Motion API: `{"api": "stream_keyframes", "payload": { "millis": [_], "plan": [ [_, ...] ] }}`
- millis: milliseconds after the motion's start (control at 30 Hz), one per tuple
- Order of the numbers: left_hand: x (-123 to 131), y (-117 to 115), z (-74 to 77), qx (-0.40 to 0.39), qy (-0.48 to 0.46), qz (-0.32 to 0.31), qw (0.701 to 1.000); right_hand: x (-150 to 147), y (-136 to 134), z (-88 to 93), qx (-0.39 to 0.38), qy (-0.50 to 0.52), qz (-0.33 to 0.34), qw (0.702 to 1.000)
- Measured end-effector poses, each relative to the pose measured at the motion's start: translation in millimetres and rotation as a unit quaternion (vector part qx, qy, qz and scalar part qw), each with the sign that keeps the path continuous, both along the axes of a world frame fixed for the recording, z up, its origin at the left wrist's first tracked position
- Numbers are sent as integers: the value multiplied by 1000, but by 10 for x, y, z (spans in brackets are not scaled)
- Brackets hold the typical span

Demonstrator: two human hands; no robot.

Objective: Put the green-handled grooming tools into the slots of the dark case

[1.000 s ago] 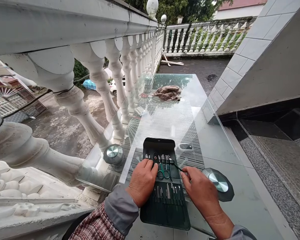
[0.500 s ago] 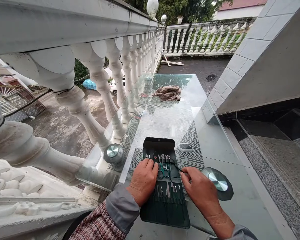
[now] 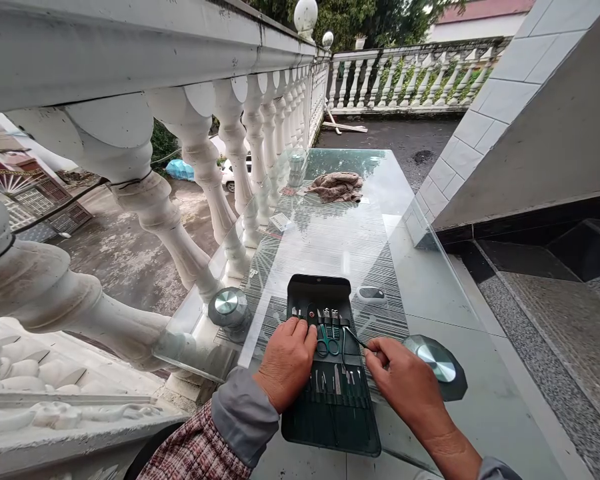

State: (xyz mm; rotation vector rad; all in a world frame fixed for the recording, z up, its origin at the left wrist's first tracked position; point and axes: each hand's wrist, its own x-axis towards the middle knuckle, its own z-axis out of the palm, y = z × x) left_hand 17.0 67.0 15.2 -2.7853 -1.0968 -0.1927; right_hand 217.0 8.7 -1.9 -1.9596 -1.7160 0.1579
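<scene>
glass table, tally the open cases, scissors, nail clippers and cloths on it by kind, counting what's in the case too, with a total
Open case: 1
Scissors: 1
Nail clippers: 2
Cloth: 1
Total: 5

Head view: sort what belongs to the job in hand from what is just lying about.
In the job:
open dark green case, under the left hand
dark-handled tool, pinched by the right hand
green-handled scissors, in the case

Lying about:
crumpled brown cloth
small oval white-and-dark object
pale card or box
</scene>
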Motion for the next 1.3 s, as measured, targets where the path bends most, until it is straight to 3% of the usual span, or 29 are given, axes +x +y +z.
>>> {"api": "stream_keyframes", "payload": {
  "millis": [267,633,900,1300],
  "plan": [
    [-6,-8,-14,7,11,-1,1000,18,-11,-47,-3,6,1,1000],
    [8,-12,-26,12,9,1,1000,-30,51,-85,48,-65,-4,997],
    [-14,-9,-41,2,1,-6,1000,13,30,-66,26,6,-1,1000],
    [-10,-3,-34,6,0,-7,1000,155,-143,185,-60,127,17,990]
  ]
}}
